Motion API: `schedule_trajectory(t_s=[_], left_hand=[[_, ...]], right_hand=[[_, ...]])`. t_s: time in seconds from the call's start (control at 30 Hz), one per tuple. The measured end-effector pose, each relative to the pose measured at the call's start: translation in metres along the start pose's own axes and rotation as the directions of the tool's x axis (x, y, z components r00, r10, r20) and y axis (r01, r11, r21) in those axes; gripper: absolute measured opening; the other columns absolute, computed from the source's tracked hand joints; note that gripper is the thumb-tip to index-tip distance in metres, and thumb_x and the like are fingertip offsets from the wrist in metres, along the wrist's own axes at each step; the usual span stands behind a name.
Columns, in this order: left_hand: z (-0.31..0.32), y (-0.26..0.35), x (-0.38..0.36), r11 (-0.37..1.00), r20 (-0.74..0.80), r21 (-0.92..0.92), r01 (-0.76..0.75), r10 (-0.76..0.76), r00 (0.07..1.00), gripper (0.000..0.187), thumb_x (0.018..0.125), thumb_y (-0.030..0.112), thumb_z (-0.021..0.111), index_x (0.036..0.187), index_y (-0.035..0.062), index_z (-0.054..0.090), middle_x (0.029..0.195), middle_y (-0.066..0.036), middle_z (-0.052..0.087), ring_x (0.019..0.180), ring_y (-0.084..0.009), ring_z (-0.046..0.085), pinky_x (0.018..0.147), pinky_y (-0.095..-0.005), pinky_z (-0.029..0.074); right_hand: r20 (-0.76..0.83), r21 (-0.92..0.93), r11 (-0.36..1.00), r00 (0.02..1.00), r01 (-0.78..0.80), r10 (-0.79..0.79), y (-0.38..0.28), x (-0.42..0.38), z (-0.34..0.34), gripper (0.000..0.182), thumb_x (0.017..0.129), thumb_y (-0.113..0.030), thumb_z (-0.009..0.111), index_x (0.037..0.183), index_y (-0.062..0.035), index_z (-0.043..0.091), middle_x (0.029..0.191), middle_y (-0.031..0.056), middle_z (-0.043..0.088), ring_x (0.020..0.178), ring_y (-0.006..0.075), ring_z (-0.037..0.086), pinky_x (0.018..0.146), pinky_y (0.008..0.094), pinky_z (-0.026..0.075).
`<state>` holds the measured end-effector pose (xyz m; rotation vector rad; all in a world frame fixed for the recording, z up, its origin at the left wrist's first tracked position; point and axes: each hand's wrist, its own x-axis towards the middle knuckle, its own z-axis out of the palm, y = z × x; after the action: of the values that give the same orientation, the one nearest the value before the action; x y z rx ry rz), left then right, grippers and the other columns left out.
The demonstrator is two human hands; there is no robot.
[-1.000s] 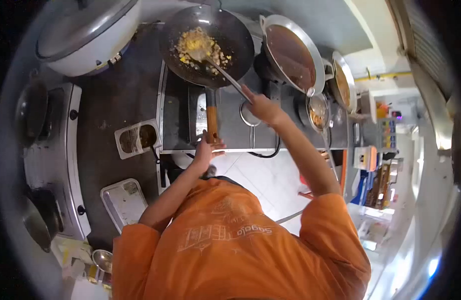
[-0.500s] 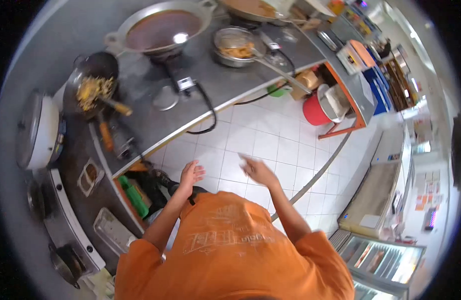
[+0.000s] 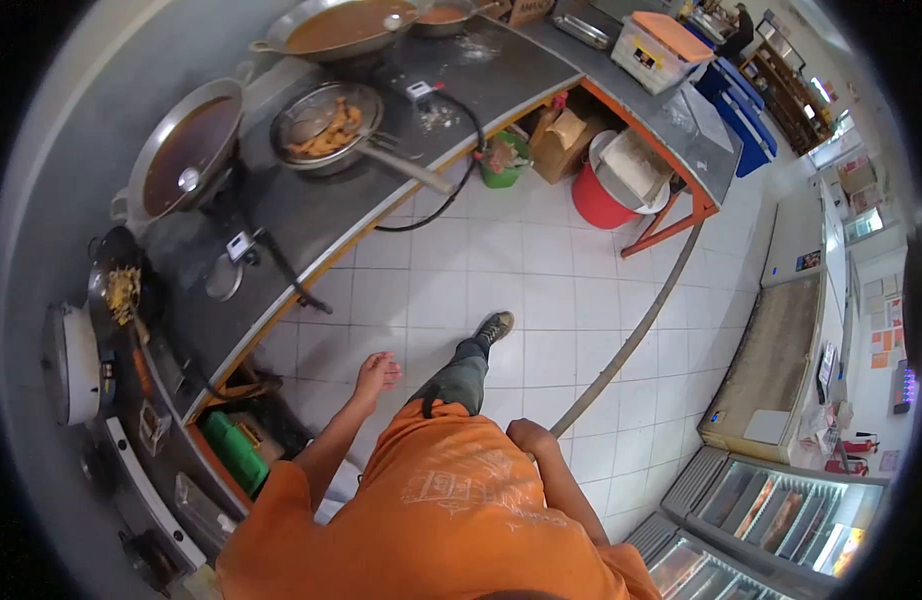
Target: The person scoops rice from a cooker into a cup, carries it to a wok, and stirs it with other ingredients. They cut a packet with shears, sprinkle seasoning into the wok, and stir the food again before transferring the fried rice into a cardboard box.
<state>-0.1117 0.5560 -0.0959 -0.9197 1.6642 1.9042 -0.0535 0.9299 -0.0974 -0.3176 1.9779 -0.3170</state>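
My left hand (image 3: 378,374) hangs in the air over the tiled floor, fingers apart, touching nothing. Close to the front of the orange shirt (image 3: 461,490) is my right hand (image 3: 530,436); its fingers are curled under and hidden from view. On the dark counter (image 3: 321,225) beyond my left hand stand a wok of dark oil (image 3: 186,160) and a metal bowl under a strainer with fried pieces (image 3: 331,130). The strainer's long handle (image 3: 406,165) juts past the counter's edge. A smaller wok with yellowish food (image 3: 123,290) sits at the far left.
Under the counter are a green bin (image 3: 501,162), a cardboard box (image 3: 559,150) and a red bucket (image 3: 603,197). A grey hose (image 3: 631,345) crosses the floor. Glass-fronted fridges (image 3: 781,515) stand at lower right. A person (image 3: 741,32) is far off at the top right.
The view has shifted along the counter, and one of my feet now shows stepping forward. My right hand has dropped toward my body, its fingers curling. My left hand stays raised.
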Motion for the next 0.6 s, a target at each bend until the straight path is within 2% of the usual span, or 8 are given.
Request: schedule_trajectory(t_s=[0.1,0.17,0.2,0.23,0.3,0.37,0.5,0.6], left_hand=[[0.066,0.021,0.062,1.0,-0.012,0.025,0.003,-0.003,1.0,0.036,0.098,0.037,0.055,0.121,0.0104,0.055,0.1,-0.005,0.065,0.086,-0.0156,0.064,0.072,-0.0304,0.05],[0.135,0.049,0.104,1.0,0.022,0.019,0.013,-0.014,1.0,0.035,0.097,0.036,0.055,0.12,0.0097,0.055,0.099,-0.005,0.065,0.086,-0.016,0.064,0.073,-0.0308,0.05],[0.169,0.064,0.117,0.999,0.051,0.036,0.028,-0.029,0.998,0.034,0.097,0.034,0.054,0.12,0.009,0.056,0.098,-0.005,0.064,0.087,-0.0164,0.064,0.074,-0.0311,0.051],[0.206,0.079,0.126,1.0,0.085,0.011,0.01,-0.011,0.996,0.034,0.097,0.035,0.055,0.12,0.0089,0.056,0.098,-0.005,0.064,0.087,-0.0163,0.064,0.074,-0.0309,0.05],[0.29,0.118,0.154,1.0,0.135,-0.015,-0.02,0.022,0.991,0.035,0.097,0.036,0.055,0.12,0.0088,0.056,0.099,-0.006,0.064,0.086,-0.0162,0.064,0.074,-0.0307,0.05],[0.375,0.152,0.17,0.993,0.29,0.046,-0.111,0.093,0.952,0.035,0.098,0.038,0.056,0.118,0.0094,0.055,0.096,-0.005,0.065,0.08,-0.0144,0.063,0.067,-0.0278,0.048],[0.559,0.215,0.178,0.924,0.55,0.269,-0.271,0.084,0.831,0.035,0.1,0.04,0.052,0.119,0.011,0.055,0.098,-0.004,0.065,0.085,-0.0135,0.063,0.072,-0.0288,0.047],[0.691,0.225,0.185,0.826,0.743,0.383,-0.412,-0.01,0.669,0.035,0.101,0.038,0.05,0.121,0.0097,0.055,0.1,-0.005,0.065,0.088,-0.0138,0.063,0.074,-0.0288,0.048]], right_hand=[[-0.117,-0.056,0.994,0.989,-0.095,0.088,0.063,-0.012,-0.061,0.03,0.083,-0.028,0.062,0.092,-0.0014,0.072,0.089,0.0211,0.07,0.086,0.0345,0.069,0.076,0.0413,0.055],[-0.391,-0.027,0.94,0.862,0.339,-0.322,0.156,-0.009,-0.075,0.033,0.087,-0.03,0.064,0.09,0.0026,0.07,0.074,0.0173,0.068,0.067,0.0271,0.068,0.064,0.0371,0.055],[-0.436,0.564,0.787,0.9,0.252,0.025,0.196,-0.012,-0.067,0.033,0.092,-0.027,0.064,0.086,0.0051,0.067,0.062,0.0112,0.062,0.051,0.0196,0.062,0.052,0.0323,0.052],[-0.286,0.826,0.558,0.914,0.081,0.29,0.197,-0.046,-0.102,0.03,0.095,-0.021,0.062,0.077,0.0032,0.063,0.059,0.0084,0.06,0.046,0.0196,0.06,0.045,0.0312,0.05],[-0.443,0.685,0.71,0.868,0.166,0.225,0.296,-0.057,-0.08,0.013,0.093,-0.009,0.058,0.088,0.0035,0.057,0.066,0.013,0.061,0.052,0.0241,0.064,0.046,0.0337,0.053],[-0.273,0.962,0.152,0.76,0.227,0.59,0.311,-0.104,-0.101,0.02,0.088,0.0,0.051,0.108,0.003,0.052,0.076,0.0172,0.063,0.06,0.0273,0.066,0.049,0.0371,0.056],[-0.026,0.796,-0.221,0.398,0.563,0.917,0.351,-0.14,-0.035,0.035,0.082,0.004,0.043,0.117,0.0012,0.048,0.081,0.0205,0.063,0.065,0.0297,0.067,0.054,0.0406,0.06],[0.248,0.71,-0.43,0.374,0.558,0.894,0.36,-0.118,0.063,0.028,0.09,-0.006,0.048,0.116,0.0057,0.05,0.08,0.0221,0.064,0.059,0.0331,0.067,0.051,0.0412,0.06]])
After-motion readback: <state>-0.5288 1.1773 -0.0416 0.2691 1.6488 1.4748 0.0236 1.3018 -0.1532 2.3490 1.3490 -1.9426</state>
